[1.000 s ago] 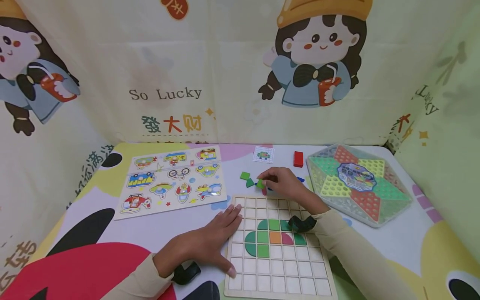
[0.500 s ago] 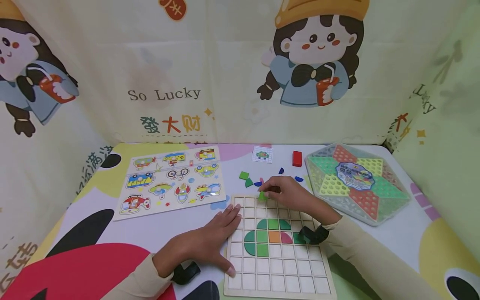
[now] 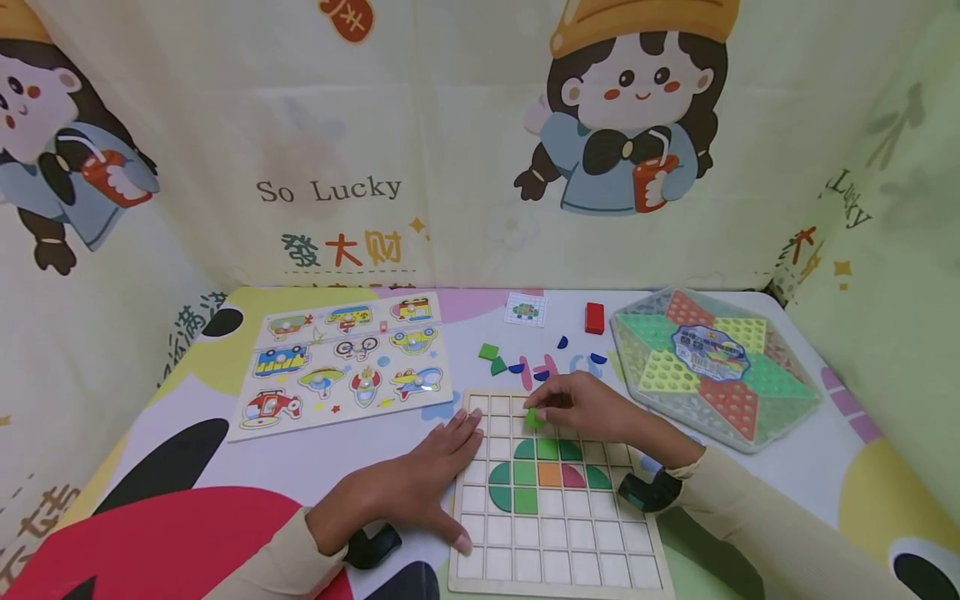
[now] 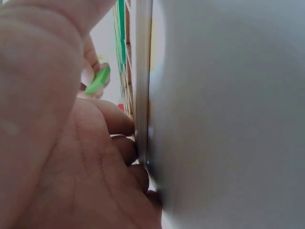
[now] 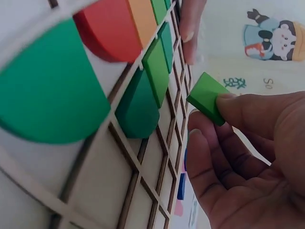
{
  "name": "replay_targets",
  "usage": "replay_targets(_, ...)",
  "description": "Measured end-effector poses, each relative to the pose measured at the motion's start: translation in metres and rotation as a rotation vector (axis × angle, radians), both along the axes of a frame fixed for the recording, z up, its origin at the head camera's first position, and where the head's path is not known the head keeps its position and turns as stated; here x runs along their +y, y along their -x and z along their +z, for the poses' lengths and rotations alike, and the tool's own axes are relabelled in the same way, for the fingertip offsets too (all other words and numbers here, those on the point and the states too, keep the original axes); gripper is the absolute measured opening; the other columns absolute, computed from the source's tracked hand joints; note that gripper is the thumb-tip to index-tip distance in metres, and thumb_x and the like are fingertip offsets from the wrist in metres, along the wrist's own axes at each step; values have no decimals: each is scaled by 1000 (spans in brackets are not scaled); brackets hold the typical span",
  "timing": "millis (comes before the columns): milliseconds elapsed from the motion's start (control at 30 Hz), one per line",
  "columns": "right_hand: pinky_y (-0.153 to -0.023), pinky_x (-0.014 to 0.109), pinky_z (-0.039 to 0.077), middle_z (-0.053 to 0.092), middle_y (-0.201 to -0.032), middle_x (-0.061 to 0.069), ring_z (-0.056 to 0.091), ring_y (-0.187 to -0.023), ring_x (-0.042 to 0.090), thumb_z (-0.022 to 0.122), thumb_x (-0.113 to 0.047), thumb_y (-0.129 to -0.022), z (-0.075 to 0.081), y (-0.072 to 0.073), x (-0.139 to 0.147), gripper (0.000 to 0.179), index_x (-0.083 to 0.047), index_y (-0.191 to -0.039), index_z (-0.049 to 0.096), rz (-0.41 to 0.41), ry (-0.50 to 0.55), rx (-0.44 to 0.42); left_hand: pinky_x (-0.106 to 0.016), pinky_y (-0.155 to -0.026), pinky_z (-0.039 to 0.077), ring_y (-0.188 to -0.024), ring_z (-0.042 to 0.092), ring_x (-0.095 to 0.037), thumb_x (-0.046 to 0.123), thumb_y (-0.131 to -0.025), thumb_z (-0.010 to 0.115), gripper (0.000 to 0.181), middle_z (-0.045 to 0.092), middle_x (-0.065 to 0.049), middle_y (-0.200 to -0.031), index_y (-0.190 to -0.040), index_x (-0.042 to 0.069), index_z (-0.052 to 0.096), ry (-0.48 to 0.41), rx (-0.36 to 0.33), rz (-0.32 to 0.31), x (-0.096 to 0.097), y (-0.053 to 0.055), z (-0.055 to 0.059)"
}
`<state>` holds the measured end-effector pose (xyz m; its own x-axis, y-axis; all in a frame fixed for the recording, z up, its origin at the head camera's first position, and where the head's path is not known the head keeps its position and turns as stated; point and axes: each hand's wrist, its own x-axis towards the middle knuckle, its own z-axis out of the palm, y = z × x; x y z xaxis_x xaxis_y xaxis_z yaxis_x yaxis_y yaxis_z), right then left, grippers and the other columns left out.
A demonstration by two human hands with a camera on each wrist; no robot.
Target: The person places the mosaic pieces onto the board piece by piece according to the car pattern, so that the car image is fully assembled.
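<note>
My right hand (image 3: 579,405) pinches a light green square tile (image 5: 208,95) between thumb and fingers, above the far rows of a wooden grid board (image 3: 555,577). Against the board's left edge rests my left hand (image 3: 416,479), fingers straight and thumb spread along the rim. Set in the board's cells are dark green rounded tiles (image 3: 501,499), light green square tiles (image 3: 526,501), an orange square tile (image 3: 550,475) and a red rounded tile (image 3: 573,476). In the right wrist view the held tile is tilted and apart from the board.
Beyond the board lie a loose green square (image 3: 488,352), a dark green piece (image 3: 498,365) and several blue half-round pieces (image 3: 597,358). A pattern card (image 3: 525,309) and a red block (image 3: 595,317) are farther back. A vehicle puzzle board (image 3: 345,367) lies left, a hexagonal game board (image 3: 716,367) right.
My right hand has carried the green square tile from among the loose pieces toward me, over the board's far rows. My left hand stays at the board's edge.
</note>
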<state>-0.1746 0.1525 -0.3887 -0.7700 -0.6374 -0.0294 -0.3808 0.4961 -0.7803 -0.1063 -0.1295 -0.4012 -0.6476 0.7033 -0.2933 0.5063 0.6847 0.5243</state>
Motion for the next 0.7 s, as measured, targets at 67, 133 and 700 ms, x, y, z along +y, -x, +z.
replay_targets(67, -74, 25, 53, 70, -100, -2, 60, -85, 15, 67, -5, -91, 0, -2, 2, 16, -6, -106, 73, 4, 4, -2, -49, -116, 3, -147, -11, -23, 63, -68, 78, 123, -6, -3, -163, -157, 9, 14, -2, -5, 3, 0, 0, 0)
replay_targets(133, -73, 25, 52, 70, -100, -1, 60, -83, 16, 67, -4, -91, 0, -5, 4, 15, -5, -105, 72, 13, 17, -17, -49, -116, 3, -147, -11, -23, 63, -68, 79, 123, -6, -3, -163, -157, 9, 14, -4, -9, 5, 0, 0, 0)
replay_targets(700, -71, 26, 52, 70, -90, -5, 61, -80, 12, 68, -8, -91, 2, -37, 15, 10, -11, -98, 74, 95, 14, -139, -49, -116, 2, -147, -11, -23, 63, -67, 79, 123, -7, -2, -163, -157, 10, 13, -2, -11, 5, 0, 0, 0)
